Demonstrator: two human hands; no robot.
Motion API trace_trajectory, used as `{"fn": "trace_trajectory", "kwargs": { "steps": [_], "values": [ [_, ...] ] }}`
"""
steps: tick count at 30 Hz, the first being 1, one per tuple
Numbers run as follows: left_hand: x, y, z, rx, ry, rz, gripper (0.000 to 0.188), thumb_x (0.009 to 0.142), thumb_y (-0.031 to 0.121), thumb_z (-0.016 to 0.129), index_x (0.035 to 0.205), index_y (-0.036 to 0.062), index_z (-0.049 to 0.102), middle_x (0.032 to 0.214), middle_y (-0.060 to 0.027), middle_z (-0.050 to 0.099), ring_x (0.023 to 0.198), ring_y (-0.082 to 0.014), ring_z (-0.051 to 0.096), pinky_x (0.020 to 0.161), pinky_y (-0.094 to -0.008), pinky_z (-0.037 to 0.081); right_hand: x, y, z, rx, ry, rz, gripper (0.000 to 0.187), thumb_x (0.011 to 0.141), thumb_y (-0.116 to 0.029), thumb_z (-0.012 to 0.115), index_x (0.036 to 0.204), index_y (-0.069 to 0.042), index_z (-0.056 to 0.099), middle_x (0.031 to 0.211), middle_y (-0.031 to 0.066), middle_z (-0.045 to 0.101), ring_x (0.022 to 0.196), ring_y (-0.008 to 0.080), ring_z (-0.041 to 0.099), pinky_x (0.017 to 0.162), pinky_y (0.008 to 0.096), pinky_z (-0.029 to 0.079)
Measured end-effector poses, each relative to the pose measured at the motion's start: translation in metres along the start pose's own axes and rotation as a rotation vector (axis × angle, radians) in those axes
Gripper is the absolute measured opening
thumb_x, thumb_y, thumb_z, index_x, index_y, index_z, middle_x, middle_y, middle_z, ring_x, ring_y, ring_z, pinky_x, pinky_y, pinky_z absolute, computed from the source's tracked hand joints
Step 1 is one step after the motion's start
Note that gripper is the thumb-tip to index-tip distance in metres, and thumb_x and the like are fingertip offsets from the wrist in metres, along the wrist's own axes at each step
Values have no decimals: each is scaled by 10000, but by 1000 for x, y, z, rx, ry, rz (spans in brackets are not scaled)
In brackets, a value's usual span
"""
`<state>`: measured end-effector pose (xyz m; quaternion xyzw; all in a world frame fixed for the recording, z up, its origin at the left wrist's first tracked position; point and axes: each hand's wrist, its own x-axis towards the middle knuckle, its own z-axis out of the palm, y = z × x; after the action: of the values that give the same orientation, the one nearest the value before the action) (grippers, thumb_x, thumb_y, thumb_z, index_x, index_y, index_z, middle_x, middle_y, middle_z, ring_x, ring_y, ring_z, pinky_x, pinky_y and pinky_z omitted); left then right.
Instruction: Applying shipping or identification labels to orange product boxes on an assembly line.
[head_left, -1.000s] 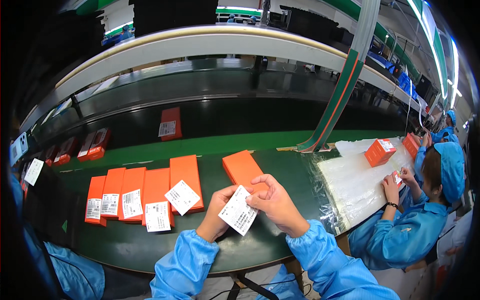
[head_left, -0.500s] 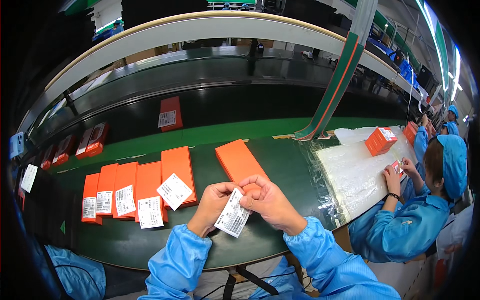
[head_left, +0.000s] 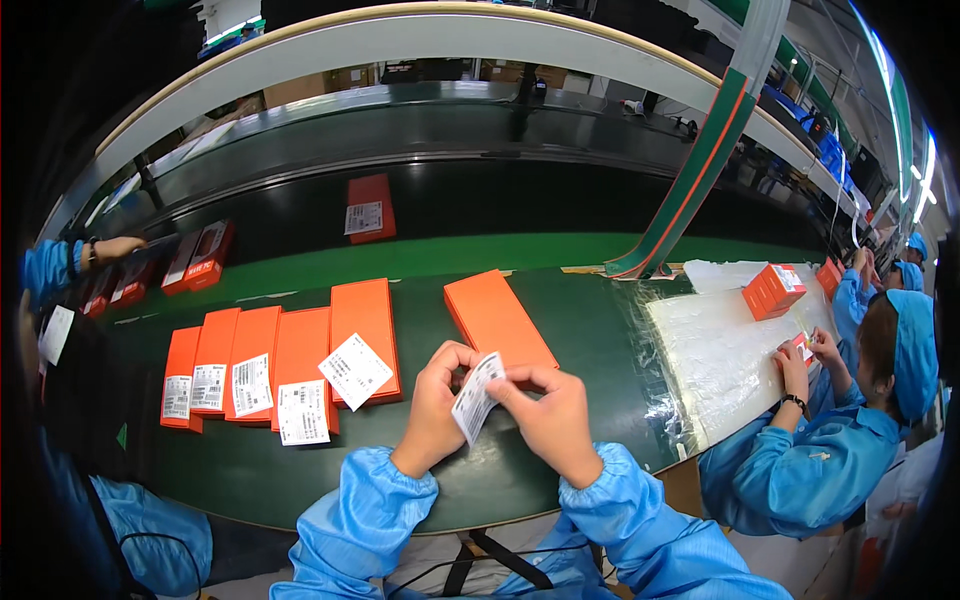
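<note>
A white printed label (head_left: 474,396), bent along its length, is pinched between both of my hands over the green table. My left hand (head_left: 431,410) grips its left side with closed fingers. On its upper right edge, my right hand (head_left: 556,412) presses thumb against fingers. Just beyond my hands lies an orange box (head_left: 500,318) with no label on its visible top. To the left stands a row of several orange boxes (head_left: 252,338). A tilted white label (head_left: 356,371) lies on the rightmost box of that row and overhangs its side.
Behind the table, a dark conveyor belt (head_left: 450,207) carries an orange box (head_left: 371,226) and more at left. A green post (head_left: 690,180) rises at the back right. A co-worker (head_left: 800,450) handles a small item at right; another person's arm (head_left: 60,268) reaches in at far left.
The label has turned more upright and now bends in my fingers. Another person's arm has appeared at the far left. The view has shifted slightly.
</note>
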<state>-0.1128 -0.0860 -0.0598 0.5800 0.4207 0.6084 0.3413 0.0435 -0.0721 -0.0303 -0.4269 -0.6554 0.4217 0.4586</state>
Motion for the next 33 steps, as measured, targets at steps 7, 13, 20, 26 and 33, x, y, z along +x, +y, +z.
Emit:
{"fn": "trace_trajectory", "kwargs": {
  "steps": [7,13,20,26,33],
  "values": [
    [16,-6,-22,-116,472,-102,37,995,95,505,979,65,491,813,20,534,711,-36,486,607,-206,393,43,-2,-48,172,134,186,163,881,-120,725,887,37,683,762,35,688,629,53,575,566,211,453],
    [22,13,-50,-276,660,-123,152,954,37,567,1101,32,530,889,-39,634,758,-70,592,657,-209,488,69,32,-46,-18,-73,302,158,844,-113,730,868,37,687,759,44,691,642,61,584,576,214,446],
    [21,15,-44,-315,587,-209,211,951,50,569,1157,25,535,915,-47,639,762,-74,592,655,-206,493,71,36,-46,-79,-77,319,150,834,-103,736,840,39,690,770,54,698,663,75,599,605,225,465],
    [20,14,-44,-316,572,-212,214,952,52,565,1163,31,535,918,-47,638,762,-70,595,646,-203,497,72,35,-44,-61,-69,328,155,832,-111,741,846,37,697,765,49,697,666,75,600,610,225,465],
    [22,15,-41,-312,543,-210,228,946,39,568,1170,27,529,918,-45,638,760,-69,595,642,-201,493,71,36,-47,-132,-74,295,176,825,-130,747,835,37,694,758,53,701,664,75,609,602,229,468]
  ]
}}
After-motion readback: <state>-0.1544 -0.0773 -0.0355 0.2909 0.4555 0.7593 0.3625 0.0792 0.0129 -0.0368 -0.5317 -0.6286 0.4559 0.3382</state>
